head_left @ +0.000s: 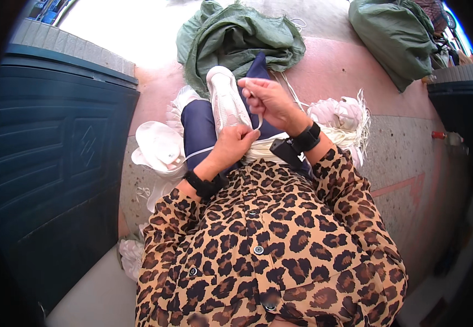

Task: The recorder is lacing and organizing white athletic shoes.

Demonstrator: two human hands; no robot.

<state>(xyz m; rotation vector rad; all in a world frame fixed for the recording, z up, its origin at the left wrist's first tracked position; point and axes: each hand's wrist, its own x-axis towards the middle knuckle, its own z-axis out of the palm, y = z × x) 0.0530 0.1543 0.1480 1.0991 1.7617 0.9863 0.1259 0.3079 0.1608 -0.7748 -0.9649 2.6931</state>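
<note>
A white shoe upper (226, 101) with a rounded toe lies lengthwise over my lap, its toe pointing away from me. My left hand (232, 144) is closed at its near end, thumb and finger pinching a white shoelace (260, 121). From there the lace runs up into my right hand (272, 102), which is raised just right of the upper with its fingers curled in a pinch. What lies right between the right fingertips is too small to make out. A bundle of pale laces (315, 139) stretches over my thighs, partly under my right wrist.
White shoe pieces (159, 143) are stacked by my left leg, and more pinkish-white uppers (334, 113) lie at my right. A crumpled green sack (236, 41) sits beyond my knees; a fuller green sack (391, 38) stands far right. A dark blue panelled door (56, 136) borders the left.
</note>
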